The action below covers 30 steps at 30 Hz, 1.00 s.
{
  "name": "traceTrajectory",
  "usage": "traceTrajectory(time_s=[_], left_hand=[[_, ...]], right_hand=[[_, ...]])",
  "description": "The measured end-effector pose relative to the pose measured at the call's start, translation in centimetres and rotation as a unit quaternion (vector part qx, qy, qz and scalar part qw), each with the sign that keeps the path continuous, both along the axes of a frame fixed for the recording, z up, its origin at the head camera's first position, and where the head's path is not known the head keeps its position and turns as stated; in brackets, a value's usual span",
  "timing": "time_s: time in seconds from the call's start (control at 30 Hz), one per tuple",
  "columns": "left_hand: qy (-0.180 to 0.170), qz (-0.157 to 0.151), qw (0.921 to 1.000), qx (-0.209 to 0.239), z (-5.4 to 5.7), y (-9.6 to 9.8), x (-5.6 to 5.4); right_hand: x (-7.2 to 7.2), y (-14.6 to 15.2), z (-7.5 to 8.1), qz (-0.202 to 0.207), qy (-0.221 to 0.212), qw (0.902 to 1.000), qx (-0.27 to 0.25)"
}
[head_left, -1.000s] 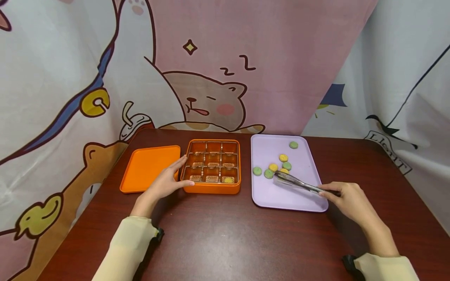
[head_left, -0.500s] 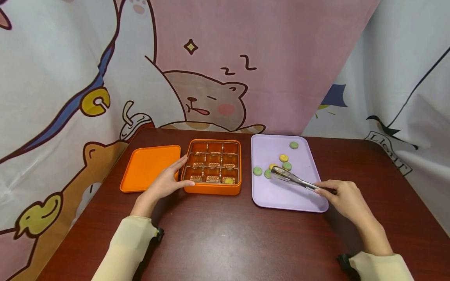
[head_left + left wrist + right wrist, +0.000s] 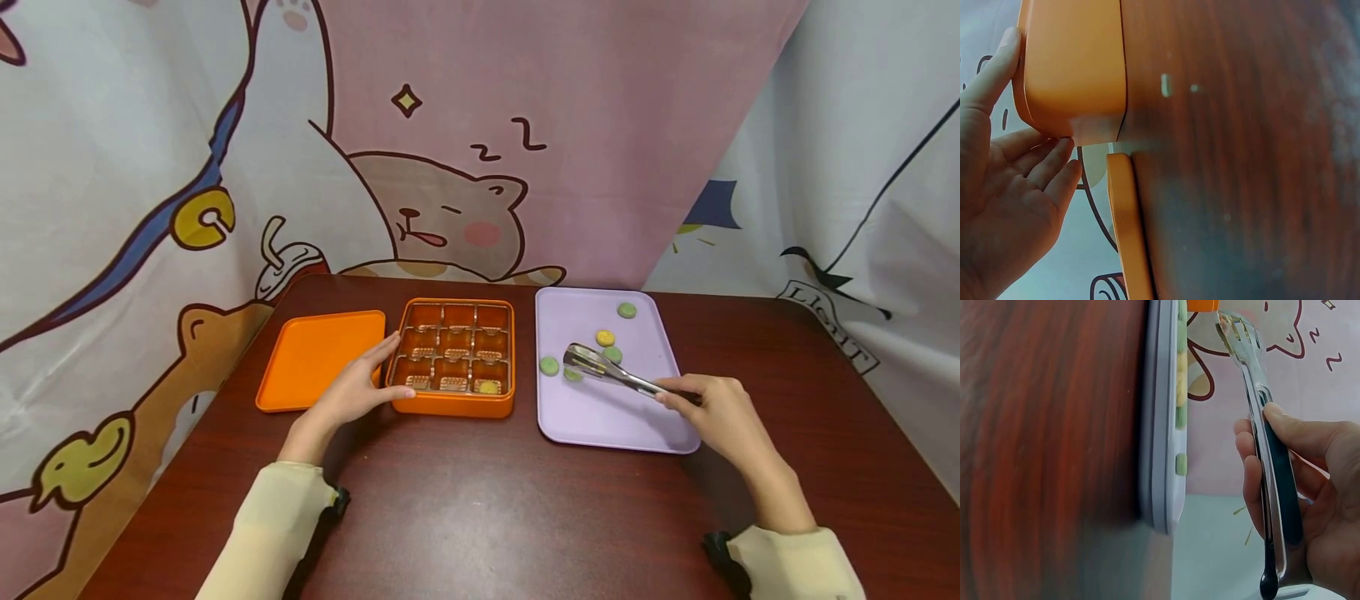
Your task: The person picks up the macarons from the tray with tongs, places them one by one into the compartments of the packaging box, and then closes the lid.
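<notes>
My left hand [image 3: 352, 392] rests against the near left corner of an orange box [image 3: 450, 406], thumb on the front, fingers along the left side. In the left wrist view, the fingers [image 3: 1052, 164] touch the box wall. A clear divided insert lines the box; a round yellow cookie [image 3: 489, 387] lies in its front right compartment. My right hand [image 3: 723, 412] grips metal tongs [image 3: 618, 373] by the handle. Their tips hang above the lilac tray [image 3: 600, 425]; yellowish colour shows between them, but a held cookie cannot be confirmed. Green cookies [image 3: 549, 366] and a yellow cookie [image 3: 605, 337] lie on the tray.
An orange lid [image 3: 318, 358] lies on the table left of the box. The brown table [image 3: 465, 500] meets a printed curtain [image 3: 600, 150] behind the tray and box. A gap of bare table separates box and tray.
The right hand and tongs have moved left and lifted across the tray. The tips now cover the spot where a yellow cookie showed. My left hand stays in place.
</notes>
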<state>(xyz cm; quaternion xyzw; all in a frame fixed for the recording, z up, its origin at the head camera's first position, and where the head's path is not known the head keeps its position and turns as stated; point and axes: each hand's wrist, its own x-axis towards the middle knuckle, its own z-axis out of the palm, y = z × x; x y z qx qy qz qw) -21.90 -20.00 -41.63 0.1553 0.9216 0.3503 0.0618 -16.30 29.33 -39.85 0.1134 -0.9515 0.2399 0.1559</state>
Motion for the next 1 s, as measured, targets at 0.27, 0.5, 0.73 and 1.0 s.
traceTrajectory(time_s=[0.27, 0.5, 0.73, 1.0], left_hand=[[0.000, -0.004, 1.0000, 0.008, 0.0, 0.1, 0.0], [-0.001, -0.005, 0.9999, 0.010, -0.1, 0.0, 0.0], [-0.001, -0.005, 0.9999, 0.012, -0.1, 0.0, 0.0], [0.000, -0.006, 0.9999, 0.011, 0.0, 0.0, 0.0]], right_hand=[[-0.6, -1.3, 0.3, 0.014, 0.027, 0.9995, -0.007], [-1.2, -2.5, 0.5, 0.029, 0.040, 0.9986, -0.022], [-1.7, -3.9, 0.6, 0.036, 0.035, 0.9982, -0.032], [-2.6, -5.8, 0.6, 0.038, 0.033, 0.9981, -0.035]])
